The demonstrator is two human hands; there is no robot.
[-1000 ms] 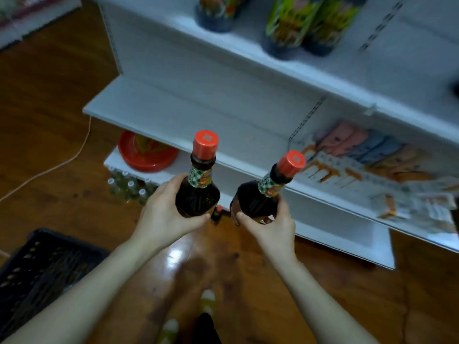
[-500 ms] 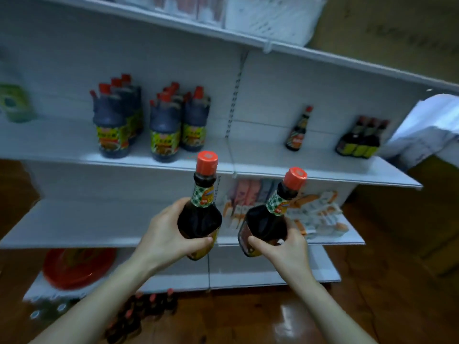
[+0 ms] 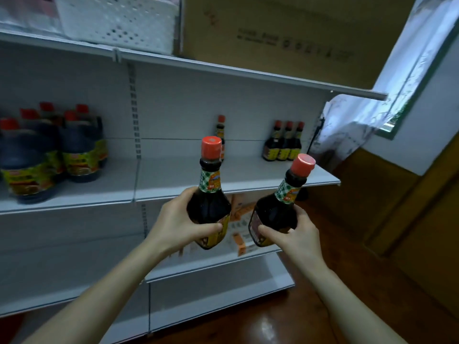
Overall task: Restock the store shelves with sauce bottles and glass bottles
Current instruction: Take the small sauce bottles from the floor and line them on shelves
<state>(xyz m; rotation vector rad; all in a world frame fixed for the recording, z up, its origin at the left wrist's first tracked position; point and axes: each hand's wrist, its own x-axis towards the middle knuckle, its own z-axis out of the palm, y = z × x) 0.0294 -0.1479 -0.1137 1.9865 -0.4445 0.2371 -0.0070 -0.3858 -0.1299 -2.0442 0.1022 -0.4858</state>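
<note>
Head view: we note the left hand (image 3: 178,224) wrapped round the body of an upright sauce bottle (image 3: 208,207). The right hand (image 3: 295,234) grips a second sauce bottle (image 3: 275,214), which tilts rightward. Both are held in the air before the middle shelf (image 3: 173,180), just apart. On that shelf we record three matching bottles (image 3: 283,145) at right, a single bottle (image 3: 220,130) behind, and large jugs (image 3: 49,155) at left.
</note>
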